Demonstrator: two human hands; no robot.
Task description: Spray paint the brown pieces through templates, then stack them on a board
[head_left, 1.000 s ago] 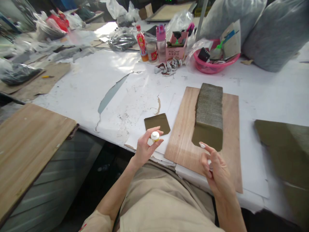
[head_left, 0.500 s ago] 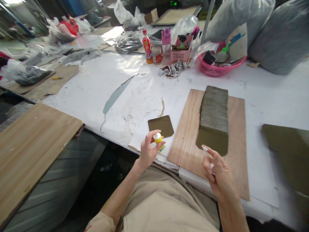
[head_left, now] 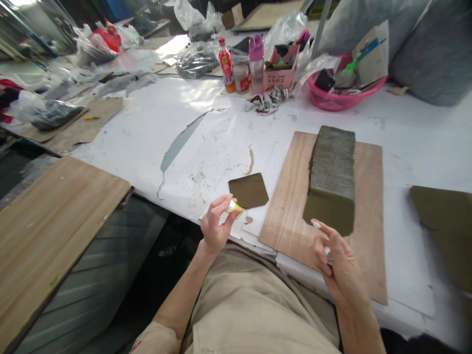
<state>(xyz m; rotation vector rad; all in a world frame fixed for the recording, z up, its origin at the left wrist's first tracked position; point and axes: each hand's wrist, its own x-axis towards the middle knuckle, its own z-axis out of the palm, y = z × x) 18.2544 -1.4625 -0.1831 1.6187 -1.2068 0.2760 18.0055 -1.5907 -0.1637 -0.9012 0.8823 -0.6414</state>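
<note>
My left hand (head_left: 217,225) pinches a small yellow bottle (head_left: 236,208) with a white end. The bottle lies tilted almost flat between thumb and fingers, beside the near edge of a small stack of olive-brown cut pieces (head_left: 250,191). To the right, my right hand (head_left: 339,263) has its forefinger stretched out at the near edge of a fanned stack of olive-brown pieces (head_left: 332,162). Its other fingers are curled in around something small and white (head_left: 328,251), too hidden to name. That stack rests on a wooden board (head_left: 285,216).
White paper (head_left: 184,182) covers the table and is torn on the left. A dark olive sheet (head_left: 442,216) lies at the right. Behind stand a red-labelled bottle (head_left: 226,66), a purple-lidded bottle (head_left: 256,64) and a pink basin (head_left: 346,98). Another wooden board (head_left: 59,206) is at the left.
My left hand has moved slightly left and tipped the small bottle from nearly upright to nearly flat. My right hand keeps its pose. The whole view has shifted a little.
</note>
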